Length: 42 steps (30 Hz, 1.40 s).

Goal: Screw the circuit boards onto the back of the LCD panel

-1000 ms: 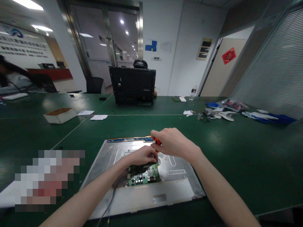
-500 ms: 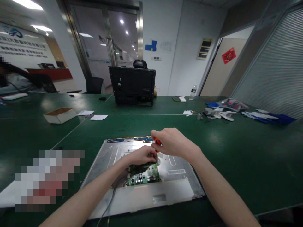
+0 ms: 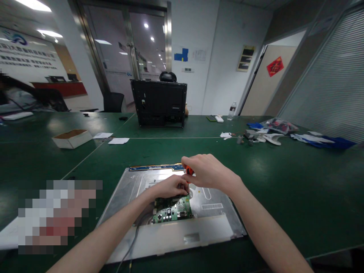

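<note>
My right hand (image 3: 206, 170) is wrapped round the red-orange handle of a screwdriver (image 3: 189, 171), held upright over a metal display panel (image 3: 218, 227). Just below it, my left hand (image 3: 172, 186) has its fingertips pinched together by the far right corner of a green circuit board (image 3: 173, 212). Whatever lies between those fingers is hidden, and the screwdriver's tip does not show clearly. The board sits on the panel's back. A narrow blue circuit strip (image 3: 155, 167) runs along the panel's far edge, and grey cables (image 3: 132, 244) trail off its near left side.
A black monitor casing (image 3: 160, 104) stands on the green table (image 3: 284, 189). An open white box (image 3: 72, 138) and papers (image 3: 118, 141) lie left. Gloves (image 3: 321, 140), a plastic bag (image 3: 280, 125) and a water bottle (image 3: 232, 111) are at the right. A person sits far left.
Both hands stay in place; the red handle appears turned slightly in my right hand. The panel and board have not moved.
</note>
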Each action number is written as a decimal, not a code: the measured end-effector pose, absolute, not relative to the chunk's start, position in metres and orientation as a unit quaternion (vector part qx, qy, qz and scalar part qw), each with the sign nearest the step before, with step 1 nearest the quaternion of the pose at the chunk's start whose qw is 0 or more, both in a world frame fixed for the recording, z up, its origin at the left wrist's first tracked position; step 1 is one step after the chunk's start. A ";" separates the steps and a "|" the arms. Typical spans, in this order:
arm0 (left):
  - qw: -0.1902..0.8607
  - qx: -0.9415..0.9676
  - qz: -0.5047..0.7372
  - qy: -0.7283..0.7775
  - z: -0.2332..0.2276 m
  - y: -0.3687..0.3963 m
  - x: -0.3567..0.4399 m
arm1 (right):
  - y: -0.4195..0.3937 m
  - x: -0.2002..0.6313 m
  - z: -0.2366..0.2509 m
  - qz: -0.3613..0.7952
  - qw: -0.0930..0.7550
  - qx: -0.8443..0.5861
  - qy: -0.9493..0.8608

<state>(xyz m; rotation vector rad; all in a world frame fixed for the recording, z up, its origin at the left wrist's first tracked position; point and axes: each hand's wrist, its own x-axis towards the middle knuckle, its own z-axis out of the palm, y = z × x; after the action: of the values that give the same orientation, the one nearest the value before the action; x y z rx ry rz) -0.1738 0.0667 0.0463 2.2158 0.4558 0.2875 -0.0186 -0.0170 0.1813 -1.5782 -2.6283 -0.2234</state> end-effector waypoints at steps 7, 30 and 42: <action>0.407 0.889 0.117 0.174 0.046 0.067 -0.175 | -0.015 -0.018 0.180 -0.076 0.021 -0.528 -0.846; 0.399 0.891 0.126 0.176 0.049 0.065 -0.175 | -0.013 -0.017 0.178 -0.082 0.040 -0.518 -0.851; 0.413 0.887 0.129 0.161 0.045 0.068 -0.176 | -0.016 -0.017 0.179 -0.059 0.046 -0.510 -0.857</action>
<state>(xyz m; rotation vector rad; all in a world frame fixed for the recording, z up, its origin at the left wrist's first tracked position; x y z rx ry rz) -0.1756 0.0685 0.0451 2.2310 0.4056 0.3235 -0.0172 -0.0160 0.1794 -1.5576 -2.6145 -0.1812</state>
